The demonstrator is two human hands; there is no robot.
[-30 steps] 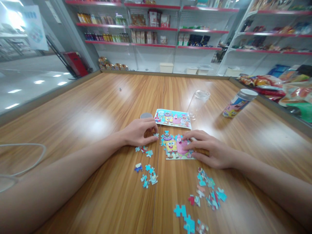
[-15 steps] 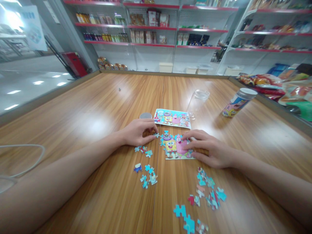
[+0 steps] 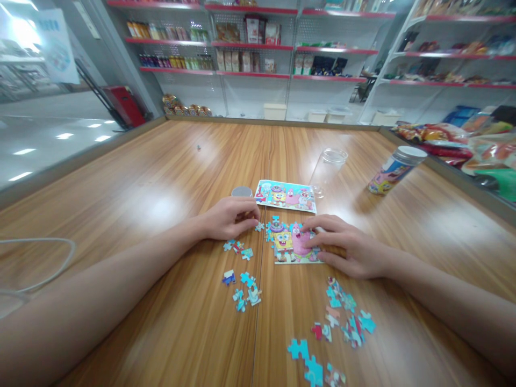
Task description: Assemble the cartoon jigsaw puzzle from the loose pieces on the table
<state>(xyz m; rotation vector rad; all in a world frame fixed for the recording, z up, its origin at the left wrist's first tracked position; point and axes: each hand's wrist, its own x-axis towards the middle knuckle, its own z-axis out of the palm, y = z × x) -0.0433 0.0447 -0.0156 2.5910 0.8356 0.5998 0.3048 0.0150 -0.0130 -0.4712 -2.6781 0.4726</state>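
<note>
My left hand (image 3: 228, 217) rests on the wooden table (image 3: 161, 177) with fingers curled, pinching the left edge of a small blue puzzle piece (image 3: 259, 227) just left of the partly assembled cartoon puzzle (image 3: 288, 244). My right hand (image 3: 349, 248) lies flat with fingers spread, its fingertips pressing on the puzzle's right side. A printed reference picture (image 3: 286, 195) lies just beyond the puzzle. Loose pieces sit below my left hand (image 3: 243, 285) and near my right forearm (image 3: 347, 317).
A grey lid (image 3: 242, 191) lies beyond my left hand. A clear empty jar (image 3: 327, 171) and a printed canister with a white lid (image 3: 397, 169) stand at the right rear. Snack bags (image 3: 463, 141) line the right edge; a white cable (image 3: 44, 263) lies at the left. Store shelves stand behind.
My left hand's fingers have curled in slightly and the small piece sits a touch lower and closer to the puzzle. My right hand has stayed put.
</note>
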